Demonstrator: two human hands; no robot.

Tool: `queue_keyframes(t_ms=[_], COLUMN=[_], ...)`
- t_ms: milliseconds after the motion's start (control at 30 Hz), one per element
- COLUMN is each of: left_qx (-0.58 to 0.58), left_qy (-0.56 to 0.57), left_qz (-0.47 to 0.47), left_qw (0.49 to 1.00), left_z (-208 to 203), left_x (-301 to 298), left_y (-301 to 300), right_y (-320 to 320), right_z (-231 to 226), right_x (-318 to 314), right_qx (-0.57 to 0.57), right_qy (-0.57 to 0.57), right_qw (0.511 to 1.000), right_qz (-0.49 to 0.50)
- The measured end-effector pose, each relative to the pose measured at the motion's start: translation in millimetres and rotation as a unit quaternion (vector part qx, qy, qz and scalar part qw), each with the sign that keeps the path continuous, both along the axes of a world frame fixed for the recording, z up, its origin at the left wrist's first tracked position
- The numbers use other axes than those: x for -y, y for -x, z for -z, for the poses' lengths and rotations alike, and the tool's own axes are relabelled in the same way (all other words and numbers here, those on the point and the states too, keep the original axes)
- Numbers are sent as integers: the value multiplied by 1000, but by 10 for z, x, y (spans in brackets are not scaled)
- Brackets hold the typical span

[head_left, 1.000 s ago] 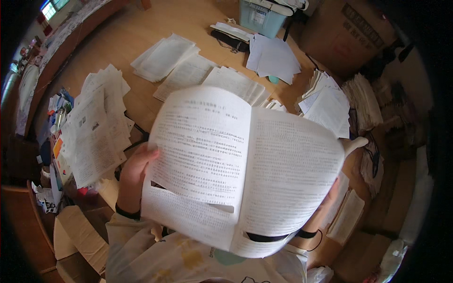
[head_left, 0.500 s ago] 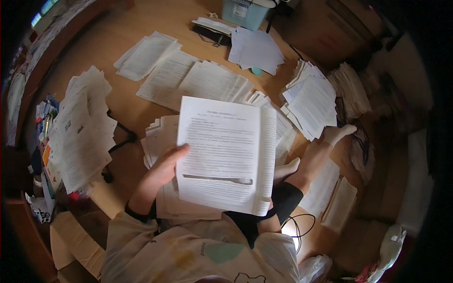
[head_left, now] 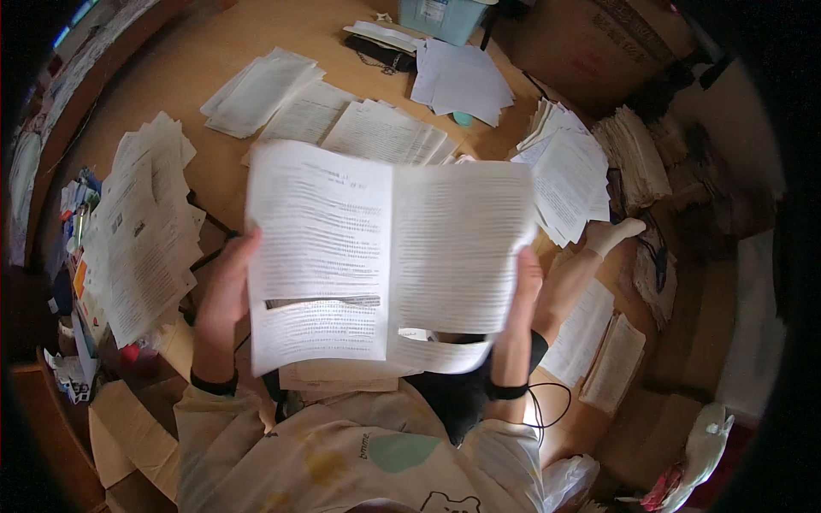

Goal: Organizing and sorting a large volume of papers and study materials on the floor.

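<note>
Held up over my lap is a stapled-looking booklet of printed sheets (head_left: pixel 321 231), spread open into two pages. My left hand (head_left: pixel 227 278) grips its left edge, the thumb on the front. At the right edge my right hand (head_left: pixel 520 295) pinches the other page. Both pages have a strip cut out low down; the right page's gap (head_left: pixel 446 337) shows dark cloth behind it. Beneath the booklet, part of a paper pile (head_left: pixel 338 378) lies near my lap, mostly hidden.
Paper stacks lie on the wooden floor: at the far left (head_left: pixel 261 92), ahead (head_left: pixel 376 128) and to the right (head_left: pixel 569 184). A tall sheaf (head_left: pixel 141 231) stands out at left. A cardboard box (head_left: pixel 590 51) and blue bin (head_left: pixel 445 19) are at the back. My leg (head_left: pixel 564 295) stretches right.
The booklet has been opened from one folded-back page to two facing pages and shifted left and up. My right hand, mostly hidden behind it before, now shows at the right edge.
</note>
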State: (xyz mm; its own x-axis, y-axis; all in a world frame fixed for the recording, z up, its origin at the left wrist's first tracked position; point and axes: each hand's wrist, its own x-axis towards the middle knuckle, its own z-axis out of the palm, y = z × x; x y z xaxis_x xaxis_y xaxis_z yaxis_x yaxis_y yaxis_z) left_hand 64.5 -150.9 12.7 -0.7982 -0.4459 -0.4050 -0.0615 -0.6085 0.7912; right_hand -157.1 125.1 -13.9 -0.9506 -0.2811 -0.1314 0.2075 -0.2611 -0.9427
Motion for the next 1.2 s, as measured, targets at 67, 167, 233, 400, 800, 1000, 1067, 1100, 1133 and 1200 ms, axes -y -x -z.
queue_keyframes(t_ms=[67, 167, 233, 400, 800, 1000, 1067, 1100, 1133, 1200], left_qx=[-66, -93, -94, -79, 0, -95, -98, -77, -57, -43], left_qy=[31, 46, 52, 27, -21, 46, 58, 73, 89, 113], left_qz=[-9, -38, -77, -50, 123, 9, -11, 25, 61, 66], left_qw=[997, 994, 991, 995, 992, 994, 993, 994, 993, 990], left_z=[-190, -270, -447, 56, 349, 135, 145, 153, 176, 279], left_x=[78, 36, -93, -437, -858, -628, -564, -529, -511, -510], left_y=[-70, -94, -242, 191, 591, 491, 471, 448, 445, 451], right_y=[98, -209, -229, -539, -1038, -486, -342, -316, -314, -276], right_z=[-182, -682, -746, -370, 106, 425, 390, 320, 205, 136], right_x=[-271, -121, -204, -32, 328, 120, -58, -105, -101, -112], right_qx=[-99, -230, -184, -140, 84, 324, 337, 320, 303, 244], right_qy=[-17, 18, 26, 25, 146, 397, 398, 346, 243, 167], right_qw=[994, 965, 980, 990, 966, 818, 799, 830, 879, 904], right_qz=[34, 123, 69, -6, -197, -260, -298, -297, -276, -310])
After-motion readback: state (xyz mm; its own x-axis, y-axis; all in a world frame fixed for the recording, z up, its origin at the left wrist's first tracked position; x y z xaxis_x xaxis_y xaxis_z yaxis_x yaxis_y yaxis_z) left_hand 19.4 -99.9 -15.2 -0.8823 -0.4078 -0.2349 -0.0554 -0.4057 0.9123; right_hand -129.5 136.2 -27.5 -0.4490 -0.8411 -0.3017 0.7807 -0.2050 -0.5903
